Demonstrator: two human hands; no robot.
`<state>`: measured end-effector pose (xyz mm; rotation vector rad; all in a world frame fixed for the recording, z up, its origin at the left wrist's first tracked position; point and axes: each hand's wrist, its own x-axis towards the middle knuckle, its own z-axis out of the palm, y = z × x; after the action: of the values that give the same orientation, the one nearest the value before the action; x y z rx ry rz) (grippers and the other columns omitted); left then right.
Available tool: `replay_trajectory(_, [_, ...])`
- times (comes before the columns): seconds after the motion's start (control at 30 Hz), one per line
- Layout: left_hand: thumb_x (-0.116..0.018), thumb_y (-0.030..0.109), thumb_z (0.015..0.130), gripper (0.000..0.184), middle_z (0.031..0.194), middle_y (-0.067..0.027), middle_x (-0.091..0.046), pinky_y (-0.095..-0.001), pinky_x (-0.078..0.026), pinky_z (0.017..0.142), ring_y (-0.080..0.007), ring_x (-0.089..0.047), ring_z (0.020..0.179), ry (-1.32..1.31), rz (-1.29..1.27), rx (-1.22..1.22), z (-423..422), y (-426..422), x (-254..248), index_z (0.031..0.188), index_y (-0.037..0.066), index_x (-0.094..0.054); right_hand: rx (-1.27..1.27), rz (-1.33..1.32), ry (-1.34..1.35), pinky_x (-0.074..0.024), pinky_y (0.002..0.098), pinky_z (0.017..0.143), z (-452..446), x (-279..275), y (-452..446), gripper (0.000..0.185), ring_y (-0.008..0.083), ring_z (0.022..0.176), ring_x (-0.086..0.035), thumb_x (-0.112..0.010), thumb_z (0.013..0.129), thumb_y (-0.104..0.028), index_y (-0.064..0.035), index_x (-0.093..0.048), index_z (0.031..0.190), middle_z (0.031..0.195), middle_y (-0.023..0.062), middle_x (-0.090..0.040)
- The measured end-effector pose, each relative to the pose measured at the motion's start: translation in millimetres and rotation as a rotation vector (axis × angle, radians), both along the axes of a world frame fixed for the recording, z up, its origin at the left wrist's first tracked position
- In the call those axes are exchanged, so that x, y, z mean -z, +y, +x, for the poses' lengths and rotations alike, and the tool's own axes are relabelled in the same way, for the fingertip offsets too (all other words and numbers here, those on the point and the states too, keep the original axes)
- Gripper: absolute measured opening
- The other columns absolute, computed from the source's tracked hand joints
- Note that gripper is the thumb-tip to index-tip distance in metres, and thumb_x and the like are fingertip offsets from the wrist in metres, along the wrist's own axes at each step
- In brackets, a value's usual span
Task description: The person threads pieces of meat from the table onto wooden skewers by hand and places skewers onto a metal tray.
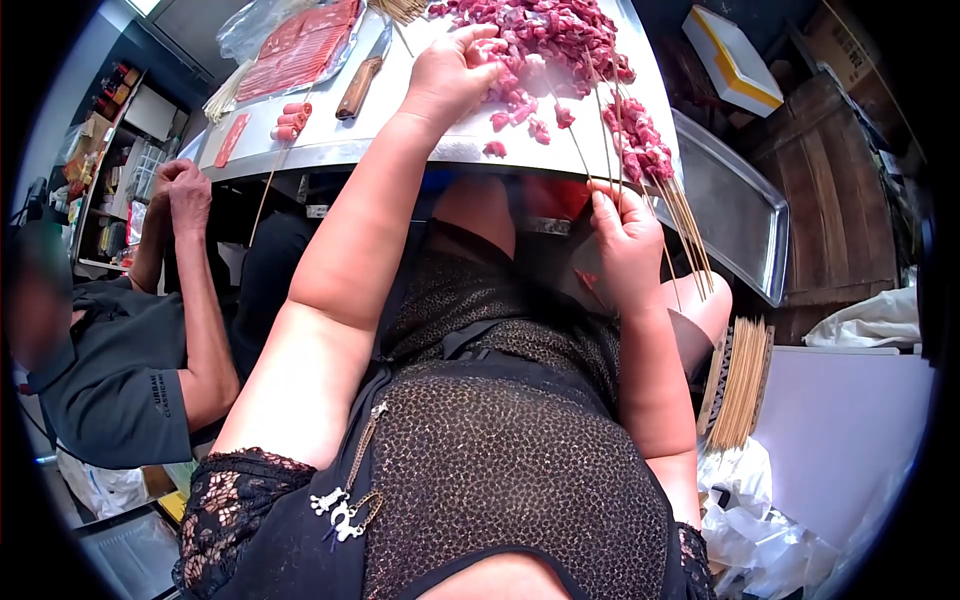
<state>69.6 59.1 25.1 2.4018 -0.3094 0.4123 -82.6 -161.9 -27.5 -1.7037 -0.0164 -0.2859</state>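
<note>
My left hand (447, 78) is at the near left edge of a heap of raw red meat pieces (545, 38), its fingers pinched on a piece of meat. My right hand (628, 240) is just off the table's front edge, its fingers closed around several thin bamboo skewers (604, 130) that point toward the heap. One skewer carries a small meat chunk (565, 117) near its tip. To the right of these, a bundle of loaded meat skewers (640, 138) lies on the table corner, bare stick ends hanging over the edge.
On the white table (390, 148) lie a wooden-handled knife (360, 88), packed red meat strips (300, 50) and rolled meat pieces (291, 122). A co-worker (110, 350) sits at left. A metal tray (735, 205) and a box of bare skewers (740, 385) stand at right.
</note>
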Motion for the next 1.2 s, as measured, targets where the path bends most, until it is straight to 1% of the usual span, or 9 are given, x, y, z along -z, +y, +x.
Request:
replay_trajectory(0.07, [-0.062, 0.017, 0.088, 0.031, 0.079, -0.0006, -0.066, -0.0209, -0.05, 0.061, -0.0055, -0.059, 0.067, -0.052, -0.55, 0.214, -1.0, -5.5, -5.5, 0.117, 0.008, -0.061, 0.01, -0.039, -0.005, -0.0436, 0.0194, 0.064, -1.9, -4.1, 1.1, 0.02, 0.0027, 0.069, -0.05, -0.059, 0.091, -0.013, 0.0009, -0.065, 0.104, 0.079, -0.0015, -0.063])
replay_trajectory(0.33, [-0.054, 0.017, 0.094, 0.048, 0.108, -0.0083, -0.06, -0.0186, -0.051, 0.055, -0.008, -0.061, 0.072, 0.128, -0.739, 0.278, -8.4, -13.9, 2.0, 0.137, 0.002, -0.038, 0.016, -0.058, 0.005, -0.0434, 0.0195, 0.063, -5.7, -6.0, 0.2, 0.019, 0.0027, 0.069, -0.05, -0.059, 0.091, -0.012, 0.0005, -0.065, 0.103, 0.078, -0.0014, -0.063])
replay_trajectory(0.4, [-0.053, 0.016, 0.095, 0.044, 0.099, -0.0062, -0.062, -0.0187, -0.049, 0.054, -0.009, -0.062, 0.07, 0.164, -0.643, 0.213, 0.7, -3.8, 5.5, 0.134, 0.002, -0.042, 0.004, -0.039, 0.038, -0.0429, 0.0198, 0.061, -6.2, -4.8, -1.8, 0.019, 0.0027, 0.067, -0.049, -0.059, 0.091, -0.013, 0.0006, -0.065, 0.103, 0.076, -0.0017, -0.062])
replay_trajectory(0.53, [-0.06, 0.027, 0.086, 0.031, 0.088, -0.0165, -0.066, -0.0357, -0.052, 0.07, -0.0226, -0.066, 0.077, 0.247, -0.272, 0.075, 8.2, 11.1, 2.0, 0.114, 0.012, -0.061, 0.01, -0.029, 0.063, -0.0427, 0.0201, 0.06, -7.9, -2.5, -2.6, 0.019, 0.003, 0.065, -0.049, -0.059, 0.091, -0.013, 0.0008, -0.065, 0.102, 0.075, -0.0015, -0.061])
replay_trajectory(0.63, [-0.053, 0.026, 0.087, 0.029, 0.095, -0.0159, -0.066, -0.0448, -0.049, 0.08, -0.0337, -0.062, 0.09, 0.006, 0.412, -0.186, 5.9, 21.5, -7.9, 0.113, 0.017, -0.061, 0.007, -0.036, 0.065, -0.043, 0.0201, 0.061, -8.5, -3.0, -2.2, 0.019, 0.0032, 0.065, -0.049, -0.059, 0.09, -0.013, 0.0008, -0.065, 0.102, 0.076, -0.0007, -0.062])
replay_trajectory(0.87, [-0.056, 0.027, 0.087, 0.031, 0.091, -0.0193, -0.064, -0.0435, -0.051, 0.076, -0.0356, -0.062, 0.085, -0.303, 0.429, -0.261, 14.1, 42.3, -13.0, 0.116, 0.019, -0.062, 0.004, -0.027, 0.092, -0.0434, 0.0203, 0.061, -11.1, 0.1, -1.6, 0.019, 0.0033, 0.066, -0.05, -0.059, 0.09, -0.014, 0.0004, -0.065, 0.102, 0.077, -0.0003, -0.063])
replay_trajectory(0.93, [-0.059, 0.027, 0.087, 0.029, 0.08, -0.0141, -0.065, -0.039, -0.051, 0.069, -0.0285, -0.063, 0.075, -0.347, 0.425, -0.239, 11.5, 38.0, -18.0, 0.114, 0.018, -0.064, 0.001, -0.018, 0.099, -0.0431, 0.0202, 0.061, -11.8, 0.6, -1.7, 0.019, 0.0032, 0.066, -0.05, -0.06, 0.09, -0.014, 0.0003, -0.065, 0.102, 0.076, -0.0007, -0.062])
replay_trajectory(1.03, [-0.064, 0.032, 0.086, 0.034, 0.069, -0.0038, -0.062, -0.0301, -0.047, 0.062, -0.0126, -0.055, 0.066, -0.153, -0.159, 0.02, 13.3, 33.5, -17.2, 0.114, 0.013, -0.064, -0.001, -0.004, 0.105, -0.0421, 0.0201, 0.06, -11.2, 1.1, -2.3, 0.019, 0.003, 0.065, -0.048, -0.059, 0.091, -0.013, 0.0001, -0.065, 0.103, 0.075, -0.0021, -0.061])
replay_trajectory(1.2, [-0.062, 0.036, 0.087, 0.035, 0.077, -0.0071, -0.067, -0.0318, -0.049, 0.063, -0.0194, -0.061, 0.066, -0.146, 0.096, -0.064, 29.2, 42.5, -1.3, 0.112, 0.012, -0.065, -0.015, 0.005, 0.125, -0.0409, 0.0193, 0.059, -13.4, 5.9, -3.9, 0.019, 0.0026, 0.065, -0.047, -0.059, 0.091, -0.013, 0.0004, -0.065, 0.103, 0.075, -0.0033, -0.059])
